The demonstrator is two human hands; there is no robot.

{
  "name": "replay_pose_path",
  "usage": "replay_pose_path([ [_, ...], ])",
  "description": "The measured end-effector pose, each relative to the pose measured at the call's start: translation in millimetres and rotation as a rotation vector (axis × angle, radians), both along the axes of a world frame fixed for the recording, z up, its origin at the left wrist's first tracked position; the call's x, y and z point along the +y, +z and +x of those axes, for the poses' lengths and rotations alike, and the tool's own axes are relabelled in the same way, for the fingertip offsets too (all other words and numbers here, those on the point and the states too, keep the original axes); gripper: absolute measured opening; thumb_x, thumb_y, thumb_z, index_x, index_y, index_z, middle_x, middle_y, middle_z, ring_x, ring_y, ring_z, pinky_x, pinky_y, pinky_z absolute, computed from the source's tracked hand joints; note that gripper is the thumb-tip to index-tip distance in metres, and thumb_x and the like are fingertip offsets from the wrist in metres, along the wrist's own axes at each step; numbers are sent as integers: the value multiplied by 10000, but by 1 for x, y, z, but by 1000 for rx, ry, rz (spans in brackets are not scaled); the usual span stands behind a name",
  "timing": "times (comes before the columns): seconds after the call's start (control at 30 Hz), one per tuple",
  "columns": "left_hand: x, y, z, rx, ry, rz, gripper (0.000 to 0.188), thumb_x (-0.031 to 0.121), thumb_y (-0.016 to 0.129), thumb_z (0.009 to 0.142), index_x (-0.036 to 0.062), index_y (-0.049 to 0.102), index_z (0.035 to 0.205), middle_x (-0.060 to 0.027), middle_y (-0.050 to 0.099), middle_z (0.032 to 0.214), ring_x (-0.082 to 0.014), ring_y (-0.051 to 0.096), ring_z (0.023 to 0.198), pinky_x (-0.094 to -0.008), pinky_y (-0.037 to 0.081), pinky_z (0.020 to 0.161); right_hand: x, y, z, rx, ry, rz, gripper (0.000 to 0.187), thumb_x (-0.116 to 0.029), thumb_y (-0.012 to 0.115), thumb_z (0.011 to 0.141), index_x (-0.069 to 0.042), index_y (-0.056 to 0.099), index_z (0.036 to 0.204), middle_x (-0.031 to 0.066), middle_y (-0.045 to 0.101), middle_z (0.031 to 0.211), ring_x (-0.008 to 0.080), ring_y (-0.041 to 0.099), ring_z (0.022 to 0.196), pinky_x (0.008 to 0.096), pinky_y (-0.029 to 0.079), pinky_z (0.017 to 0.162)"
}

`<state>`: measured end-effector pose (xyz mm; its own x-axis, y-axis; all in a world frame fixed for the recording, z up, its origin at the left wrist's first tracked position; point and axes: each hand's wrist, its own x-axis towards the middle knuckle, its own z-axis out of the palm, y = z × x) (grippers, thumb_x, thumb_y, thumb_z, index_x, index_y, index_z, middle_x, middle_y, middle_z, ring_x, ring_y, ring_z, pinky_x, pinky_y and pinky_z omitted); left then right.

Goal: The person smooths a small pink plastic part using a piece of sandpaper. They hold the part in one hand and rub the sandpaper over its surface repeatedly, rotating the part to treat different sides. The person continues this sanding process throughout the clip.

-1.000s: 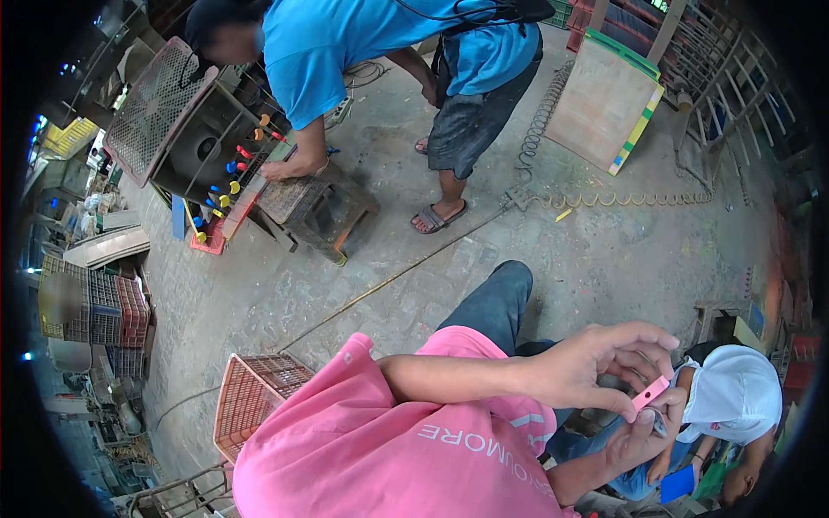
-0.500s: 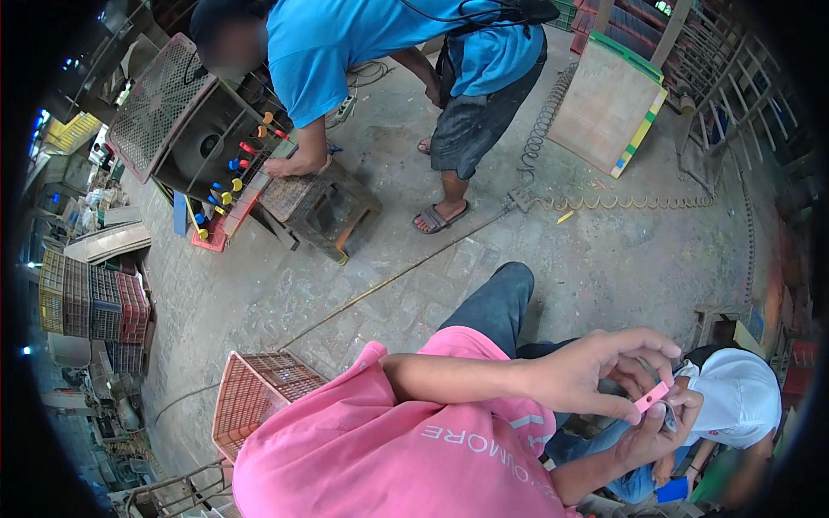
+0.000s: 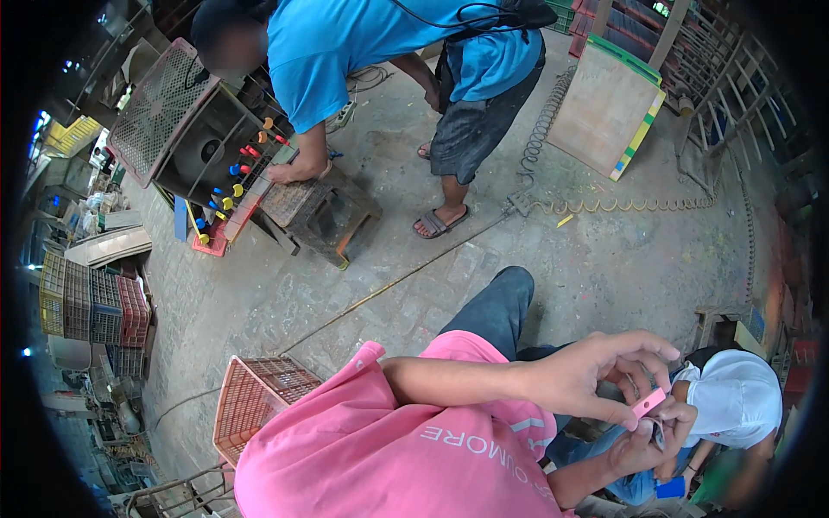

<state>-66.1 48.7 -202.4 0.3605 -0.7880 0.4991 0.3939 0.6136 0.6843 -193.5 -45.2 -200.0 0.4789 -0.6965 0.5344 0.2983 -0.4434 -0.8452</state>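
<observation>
A small flat pink block (image 3: 649,402) with a dark hole in it is pinched between the thumb and fingers of my left hand (image 3: 609,375). Right beside it, my right hand (image 3: 652,439) has its fingers curled round a small greyish, shiny piece (image 3: 659,434), whose kind I cannot make out. Both hands are close together at the right, in front of my pink shirt (image 3: 397,440).
A person in a blue shirt (image 3: 345,52) bends over a worn stool (image 3: 315,211) and a rack with colourful knobs. A person in a white cap (image 3: 734,399) sits close by my hands. An orange crate (image 3: 246,406) stands at my left; a hose (image 3: 389,285) crosses the floor.
The pink block has shifted slightly left and down in my left hand. My right hand has turned a little, and the greyish piece sits lower, showing a paler side.
</observation>
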Motion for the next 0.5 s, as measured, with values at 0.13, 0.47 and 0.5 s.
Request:
replay_pose_path([
  [0.13,1,1,-1,20,-35,15,719,-13,721,737,15,323,1336,-130,564,1095,-147,589,906,-266,512,778,4,2,0,18,-15,63,554,-424,780,707,-51,394,843,-9,377,689,72,390,617,182,283,546],
  [0.47,2,1,0,64,-118,41,768,38,738,753,31,289,1375,-146,554,1143,-172,585,950,-302,481,836,-8,-2,-9,52,85,26,449,-371,723,771,-56,409,835,-5,412,737,81,430,682,192,332,620],
  [0.5,3,1,0,61,-121,44,765,41,737,755,28,288,1375,-147,555,1142,-172,585,951,-302,481,834,-9,-2,-7,31,86,29,439,-355,723,776,-57,406,836,-7,409,732,79,424,680,191,328,620],
])
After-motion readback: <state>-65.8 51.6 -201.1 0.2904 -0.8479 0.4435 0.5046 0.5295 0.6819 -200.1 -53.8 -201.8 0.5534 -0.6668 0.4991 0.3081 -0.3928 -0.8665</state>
